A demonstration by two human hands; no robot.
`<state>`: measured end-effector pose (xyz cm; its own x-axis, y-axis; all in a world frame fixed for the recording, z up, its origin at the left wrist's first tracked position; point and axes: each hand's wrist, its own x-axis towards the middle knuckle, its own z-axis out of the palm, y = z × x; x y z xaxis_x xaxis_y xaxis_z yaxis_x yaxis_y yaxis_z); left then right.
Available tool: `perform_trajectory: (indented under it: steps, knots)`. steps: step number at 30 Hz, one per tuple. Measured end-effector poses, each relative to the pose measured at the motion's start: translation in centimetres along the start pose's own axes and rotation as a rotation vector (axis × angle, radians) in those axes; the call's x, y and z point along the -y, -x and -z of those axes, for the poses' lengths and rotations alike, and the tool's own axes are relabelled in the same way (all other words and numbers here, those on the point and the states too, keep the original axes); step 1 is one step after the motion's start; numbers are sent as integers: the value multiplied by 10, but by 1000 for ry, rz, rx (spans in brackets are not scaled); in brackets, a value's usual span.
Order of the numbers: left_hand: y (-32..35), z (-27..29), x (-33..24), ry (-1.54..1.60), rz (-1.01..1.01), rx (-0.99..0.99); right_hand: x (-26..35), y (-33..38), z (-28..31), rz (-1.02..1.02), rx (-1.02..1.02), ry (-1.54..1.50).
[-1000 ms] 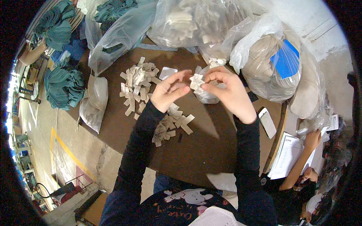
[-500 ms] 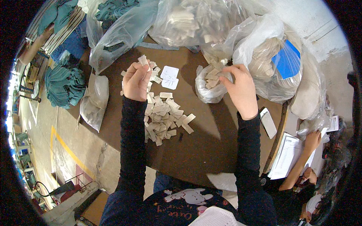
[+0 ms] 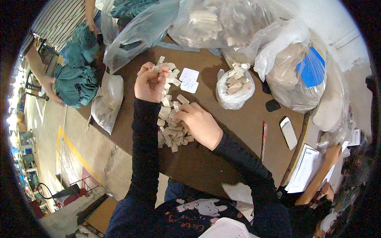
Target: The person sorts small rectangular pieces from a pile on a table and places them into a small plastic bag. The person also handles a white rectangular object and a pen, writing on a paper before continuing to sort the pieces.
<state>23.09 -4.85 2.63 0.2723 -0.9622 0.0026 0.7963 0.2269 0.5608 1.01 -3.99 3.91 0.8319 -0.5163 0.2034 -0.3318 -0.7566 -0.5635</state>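
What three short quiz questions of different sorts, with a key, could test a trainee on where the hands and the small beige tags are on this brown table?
1. True or false: the left hand is raised over the far end of the heap of beige tags, its fingers curled around a few tags.
2. What does the right hand rest on?
A. the white phone
B. the heap of beige tags
C. the red pen
3. Fill in: the small clear bag of tags stands on the brown table to the ____ of the two white cards.

Key: 1 true; 2 B; 3 right.
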Motion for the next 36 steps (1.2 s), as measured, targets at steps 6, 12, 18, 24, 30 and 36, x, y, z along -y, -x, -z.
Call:
perform_trajectory:
  steps: [6,12,18,24,30,36]
  knots:
    - [4,-17,13,-342,139,-75,-11,-5,14,-92,-118,-195]
    - [2,-23,45,-340,407,232,-10,-12,50,-339,-168,-684]
    - [11,-36,57,185,680,358,-26,-11,53,-357,-380,-529]
    - [22,-53,57,-175,511,153,-23,-11,63,-278,-486,-327]
    - [22,-45,62,-293,475,161,-26,-10,77,-289,-443,-414]
    - [27,-65,64,-348,376,264,-29,-8,87,-305,-452,-650]
